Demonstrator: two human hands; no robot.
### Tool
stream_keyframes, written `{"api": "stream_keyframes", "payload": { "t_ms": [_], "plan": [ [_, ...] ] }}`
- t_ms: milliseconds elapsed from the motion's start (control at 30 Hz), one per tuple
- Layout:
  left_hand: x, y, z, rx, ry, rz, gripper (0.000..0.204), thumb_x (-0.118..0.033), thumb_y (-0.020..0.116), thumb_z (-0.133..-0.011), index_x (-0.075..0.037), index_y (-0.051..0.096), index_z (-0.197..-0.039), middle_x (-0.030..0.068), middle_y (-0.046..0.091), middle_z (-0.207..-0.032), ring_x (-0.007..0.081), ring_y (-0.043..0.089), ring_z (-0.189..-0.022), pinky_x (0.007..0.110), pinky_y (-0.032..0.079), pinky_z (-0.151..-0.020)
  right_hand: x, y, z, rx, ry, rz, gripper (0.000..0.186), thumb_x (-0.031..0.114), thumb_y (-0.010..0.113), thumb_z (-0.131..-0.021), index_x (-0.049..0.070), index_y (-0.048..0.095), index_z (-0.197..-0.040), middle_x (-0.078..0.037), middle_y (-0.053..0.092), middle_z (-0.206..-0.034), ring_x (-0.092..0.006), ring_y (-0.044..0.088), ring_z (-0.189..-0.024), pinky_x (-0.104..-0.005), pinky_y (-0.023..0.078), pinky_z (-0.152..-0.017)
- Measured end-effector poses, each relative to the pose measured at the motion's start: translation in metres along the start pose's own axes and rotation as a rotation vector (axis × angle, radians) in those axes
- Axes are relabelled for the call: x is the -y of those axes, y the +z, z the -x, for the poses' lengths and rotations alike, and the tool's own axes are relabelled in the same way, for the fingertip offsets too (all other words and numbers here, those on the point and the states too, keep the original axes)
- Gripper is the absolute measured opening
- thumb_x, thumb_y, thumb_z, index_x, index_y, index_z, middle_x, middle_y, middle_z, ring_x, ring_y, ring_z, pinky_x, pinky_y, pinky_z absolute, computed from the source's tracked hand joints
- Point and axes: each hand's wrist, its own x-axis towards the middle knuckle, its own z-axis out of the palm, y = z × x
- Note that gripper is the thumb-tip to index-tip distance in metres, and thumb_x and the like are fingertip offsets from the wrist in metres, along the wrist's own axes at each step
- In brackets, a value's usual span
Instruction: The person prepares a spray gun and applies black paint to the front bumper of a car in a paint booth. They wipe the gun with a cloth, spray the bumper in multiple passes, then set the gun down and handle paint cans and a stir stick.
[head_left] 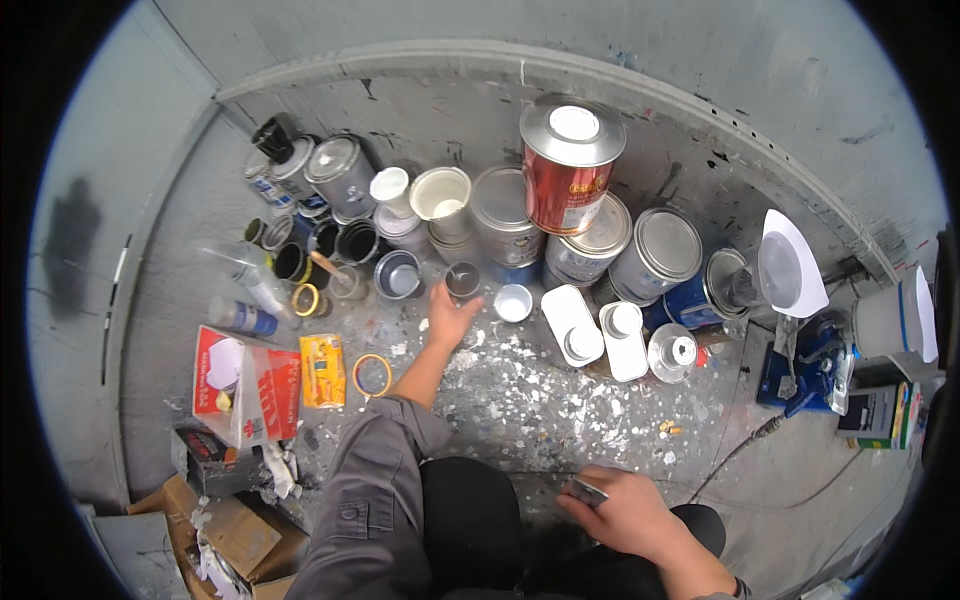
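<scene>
My left hand reaches forward, thumb and fingers closed around the near side of a small clear plastic cup. Just right of that cup is a small white cup, and a dark grey cup sits to its left. Over my right knee, my right hand is closed on a small flat grey object; most of it is hidden, so its kind cannot be told. White plastic bottles and a round metal can stand to the right of the cups.
Paint tins line the wall, with a tall red tin stacked on others. A yellow packet, a tape roll and a red box lie left. Cardboard sits lower left. A cable crosses the paint-spattered floor at right.
</scene>
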Motion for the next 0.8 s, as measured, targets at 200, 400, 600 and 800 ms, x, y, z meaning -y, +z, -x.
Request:
{"api": "stream_keyframes", "payload": {
  "t_ms": [200, 400, 600, 800],
  "plan": [
    [-0.005, 0.011, 0.004, -0.097, 0.208, 0.139, 0.052, -0.013, 0.089, -0.072, -0.002, 0.066, -0.117, 0.0156, 0.066, -0.114, 0.0342, 0.064, -0.106, 0.042, 0.052, -0.092, 0.008, 0.009, -0.011, -0.008, 0.048, 0.028, 0.019, 0.028, 0.069, -0.095, 0.009, 0.069, -0.093, -0.008, 0.065, -0.086, -0.0338, 0.068, -0.073, -0.0438, 0.056, -0.061],
    [-0.003, -0.019, 0.028, -0.035, 0.049, 0.218, 0.049, -0.012, 0.088, -0.074, -0.004, 0.067, -0.117, 0.0133, 0.067, -0.113, 0.0290, 0.068, -0.103, 0.038, 0.053, -0.091, 0.014, 0.018, -0.033, 0.031, 0.030, -0.015, 0.022, 0.029, 0.068, -0.095, 0.007, 0.069, -0.091, -0.010, 0.066, -0.086, -0.0348, 0.068, -0.074, -0.0443, 0.056, -0.062],
    [0.003, -0.028, 0.033, 0.073, -0.045, 0.359, 0.051, -0.011, 0.087, -0.078, -0.001, 0.064, -0.123, 0.0074, 0.069, -0.113, 0.0147, 0.069, -0.098, 0.030, 0.055, -0.084, 0.016, 0.018, -0.043, 0.081, 0.030, 0.041, 0.023, 0.030, 0.067, -0.096, 0.007, 0.069, -0.092, -0.010, 0.067, -0.088, -0.0353, 0.068, -0.076, -0.0449, 0.056, -0.064],
    [-0.001, -0.031, 0.022, 0.179, -0.051, 0.512, 0.049, -0.007, 0.085, -0.082, -0.001, 0.062, -0.125, 0.0032, 0.071, -0.110, 0.0096, 0.067, -0.097, 0.026, 0.054, -0.084, 0.020, 0.016, -0.039, 0.050, 0.057, 0.028, 0.024, 0.030, 0.066, -0.096, 0.006, 0.068, -0.093, -0.010, 0.067, -0.090, -0.0360, 0.068, -0.077, -0.0451, 0.057, -0.065]
  ]
}}
